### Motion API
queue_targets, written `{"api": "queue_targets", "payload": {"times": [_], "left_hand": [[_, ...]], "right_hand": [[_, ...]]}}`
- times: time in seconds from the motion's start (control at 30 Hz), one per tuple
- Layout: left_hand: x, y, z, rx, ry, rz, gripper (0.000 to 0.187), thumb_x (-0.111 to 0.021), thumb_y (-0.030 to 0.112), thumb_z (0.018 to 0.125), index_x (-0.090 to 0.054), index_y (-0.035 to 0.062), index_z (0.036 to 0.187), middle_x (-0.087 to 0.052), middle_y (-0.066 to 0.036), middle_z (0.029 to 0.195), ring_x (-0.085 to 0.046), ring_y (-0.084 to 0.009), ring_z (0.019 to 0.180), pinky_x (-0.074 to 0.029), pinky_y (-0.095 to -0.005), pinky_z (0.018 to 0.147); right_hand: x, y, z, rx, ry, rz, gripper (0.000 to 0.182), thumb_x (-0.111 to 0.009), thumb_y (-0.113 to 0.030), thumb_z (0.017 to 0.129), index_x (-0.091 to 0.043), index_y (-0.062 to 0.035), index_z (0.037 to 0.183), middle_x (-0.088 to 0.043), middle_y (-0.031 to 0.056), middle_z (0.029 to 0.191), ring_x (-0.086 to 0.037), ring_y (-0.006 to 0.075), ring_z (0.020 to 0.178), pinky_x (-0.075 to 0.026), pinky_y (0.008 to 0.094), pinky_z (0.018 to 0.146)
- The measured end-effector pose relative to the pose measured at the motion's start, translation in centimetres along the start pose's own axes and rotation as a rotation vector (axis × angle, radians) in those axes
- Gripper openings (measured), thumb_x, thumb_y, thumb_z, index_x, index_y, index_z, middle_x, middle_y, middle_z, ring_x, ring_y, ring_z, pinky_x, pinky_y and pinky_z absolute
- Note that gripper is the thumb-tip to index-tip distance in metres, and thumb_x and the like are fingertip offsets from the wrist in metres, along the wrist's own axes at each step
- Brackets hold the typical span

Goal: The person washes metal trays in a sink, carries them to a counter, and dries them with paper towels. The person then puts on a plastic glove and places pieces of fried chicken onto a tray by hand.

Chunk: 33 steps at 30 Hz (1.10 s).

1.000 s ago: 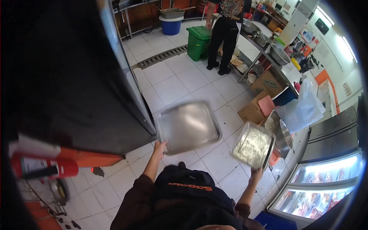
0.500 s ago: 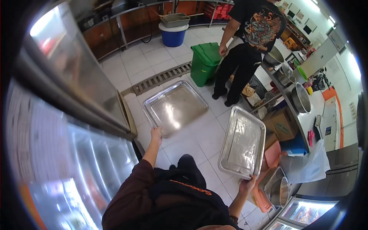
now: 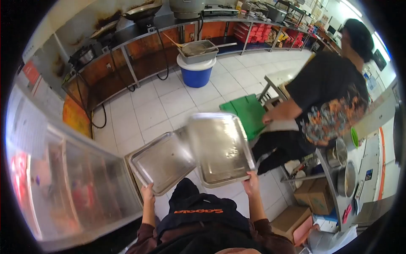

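I hold two empty steel trays out in front of me, one in each hand. My left hand (image 3: 147,193) grips the near edge of the left tray (image 3: 160,161), which sits lower and tilted. My right hand (image 3: 251,184) grips the near corner of the right tray (image 3: 220,148), which overlaps the left tray's right edge and is blurred by motion. Both trays hang above the white tiled floor.
A glass-fronted cabinet (image 3: 72,186) stands close on my left. A person in a black printed shirt (image 3: 330,97) bends beside a green bin (image 3: 249,113) and a steel table with bowls (image 3: 344,178). Farther off are a blue bucket (image 3: 196,72) and a long counter (image 3: 139,38). Cardboard boxes (image 3: 315,197) sit at lower right.
My view has swung up and left. The two trays, apart before, have come together so the right one overlaps the left. The other person is now much closer on my right.
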<state>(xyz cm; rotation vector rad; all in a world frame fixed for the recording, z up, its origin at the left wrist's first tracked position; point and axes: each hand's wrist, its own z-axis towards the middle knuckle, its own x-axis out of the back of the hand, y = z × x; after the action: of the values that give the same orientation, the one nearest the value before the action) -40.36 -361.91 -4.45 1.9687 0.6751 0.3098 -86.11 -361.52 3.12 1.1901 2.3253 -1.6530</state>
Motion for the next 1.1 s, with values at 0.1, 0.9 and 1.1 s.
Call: {"api": "queue_targets", "payload": {"times": [0.1, 0.9, 1.1], "left_hand": [[-5.0, 6.0, 4.8, -0.013, -0.05, -0.093, 0.028, -0.056, 0.002, 0.073, -0.051, -0.0016, 0.1, -0.059, -0.009, 0.088, -0.057, -0.0191, 0.078, -0.046, -0.0299, 0.068], [-87.4, 32.4, 55.8, 0.247, -0.762, 0.022, 0.044, -0.056, 0.001, 0.069, -0.046, -0.0057, 0.111, -0.057, -0.016, 0.1, -0.058, -0.0279, 0.089, -0.048, -0.0377, 0.079], [-106.4, 37.7, 65.2, 0.143, -0.763, 0.061, 0.046, -0.053, -0.001, 0.067, -0.046, -0.006, 0.112, -0.057, -0.016, 0.101, -0.058, -0.0274, 0.089, -0.047, -0.0377, 0.08]], "right_hand": [[-8.4, -0.2, 11.6, -0.15, -0.101, 0.106, 0.009, -0.053, -0.014, 0.073, -0.054, -0.0068, 0.078, -0.056, 0.0023, 0.073, -0.052, 0.0148, 0.064, -0.04, 0.0289, 0.054], [-32.9, -34.4, 77.2, 0.333, 0.425, 0.191, 0.006, -0.048, -0.011, 0.074, -0.05, -0.0045, 0.073, -0.051, 0.0029, 0.06, -0.049, 0.0153, 0.045, -0.039, 0.0287, 0.041], [-34.1, -44.0, 95.7, 0.265, 0.487, 0.337, 0.007, -0.05, -0.013, 0.071, -0.052, -0.0065, 0.07, -0.049, 0.0012, 0.054, -0.047, 0.0138, 0.042, -0.038, 0.0258, 0.039]]}}
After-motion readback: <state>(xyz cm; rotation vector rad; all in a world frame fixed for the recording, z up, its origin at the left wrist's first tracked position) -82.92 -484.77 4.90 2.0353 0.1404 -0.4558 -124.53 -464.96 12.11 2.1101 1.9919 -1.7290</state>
